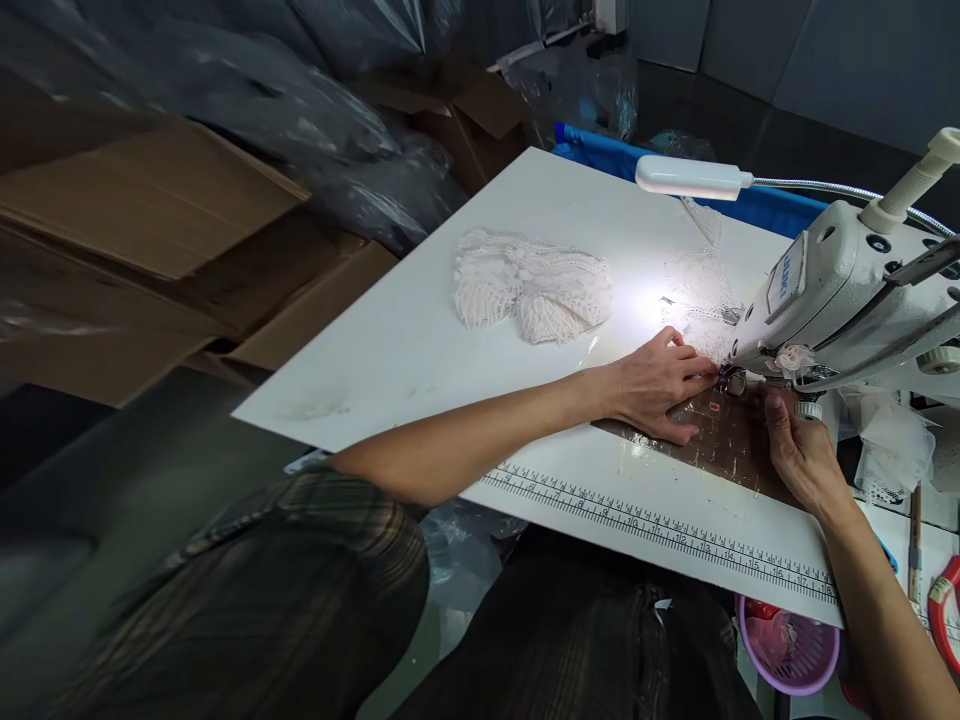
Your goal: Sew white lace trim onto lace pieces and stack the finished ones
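Note:
My left hand (664,385) lies flat by the needle area of a white sewing machine (832,285), thumb spread and fingertips at the presser foot (733,380). White lace fabric (701,285) runs back from the foot, under the lamp's glow. To the right of the foot, my right hand (806,450) is closed, thumb against bent fingers; what it holds, if anything, is hidden. Beneath both hands is a brown, scuffed plate (720,450). Farther left rests a bunched pile of white lace trim (532,285).
The white table (390,375) has a ruler strip (660,525) along its front edge. A white lamp (690,178) reaches over it. White scraps (892,440) and red-handled scissors (941,605) are at right, a purple basket (795,670) below. Cardboard boxes (150,200) stand at left.

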Tool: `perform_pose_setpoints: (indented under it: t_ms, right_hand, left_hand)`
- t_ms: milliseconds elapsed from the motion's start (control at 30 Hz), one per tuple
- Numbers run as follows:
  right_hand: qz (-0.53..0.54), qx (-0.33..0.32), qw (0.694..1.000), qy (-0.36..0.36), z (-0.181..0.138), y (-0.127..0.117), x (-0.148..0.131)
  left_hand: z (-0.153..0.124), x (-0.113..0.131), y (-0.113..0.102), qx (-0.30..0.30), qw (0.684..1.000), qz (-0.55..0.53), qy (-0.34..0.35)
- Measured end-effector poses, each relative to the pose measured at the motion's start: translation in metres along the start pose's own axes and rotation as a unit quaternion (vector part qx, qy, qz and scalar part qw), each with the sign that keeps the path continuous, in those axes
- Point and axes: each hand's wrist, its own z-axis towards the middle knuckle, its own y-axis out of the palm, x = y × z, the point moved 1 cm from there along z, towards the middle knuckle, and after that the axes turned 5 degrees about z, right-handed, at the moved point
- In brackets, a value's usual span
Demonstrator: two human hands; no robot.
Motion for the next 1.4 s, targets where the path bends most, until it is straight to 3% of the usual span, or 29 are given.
perform_pose_setpoints:
  t_ms: [100,333,600,933,1133,1267,1333,1400]
  right_hand:
    - [-0.011,0.008,1.0,0.01,-0.002,0.002,0.003]
    - [-0.034,0.034,0.998,-0.038,-0.001,0.005,0.012]
    - [-0.04,0.043,0.996,-0.068,-0.004,0.01,0.019]
    - [-0.043,0.052,0.992,-0.111,-0.007,0.02,0.026]
    - [-0.035,0.076,0.987,-0.136,-0.007,0.024,0.031]
    - [-0.025,0.074,0.99,-0.12,-0.006,0.025,0.029]
    - [-0.018,0.068,0.992,-0.105,-0.004,0.023,0.027]
    - [0.007,0.06,0.995,-0.082,-0.003,0.018,0.024]
  left_hand:
    - [0.0,-0.002,0.002,0.009,1.0,-0.009,-0.005]
    - [-0.001,-0.005,0.011,0.063,0.997,-0.03,-0.03]
    - [-0.002,-0.002,0.013,-0.029,0.993,-0.045,-0.108]
    - [-0.001,0.001,0.005,-0.08,0.982,-0.039,-0.165]
    - [-0.006,0.007,0.004,-0.072,0.975,-0.002,-0.208]
    - [0.004,-0.001,0.001,-0.043,0.983,0.032,-0.175]
    - [0.02,-0.017,-0.002,-0.018,0.987,0.047,-0.151]
    - [0.039,-0.037,-0.003,-0.032,0.992,0.039,-0.116]
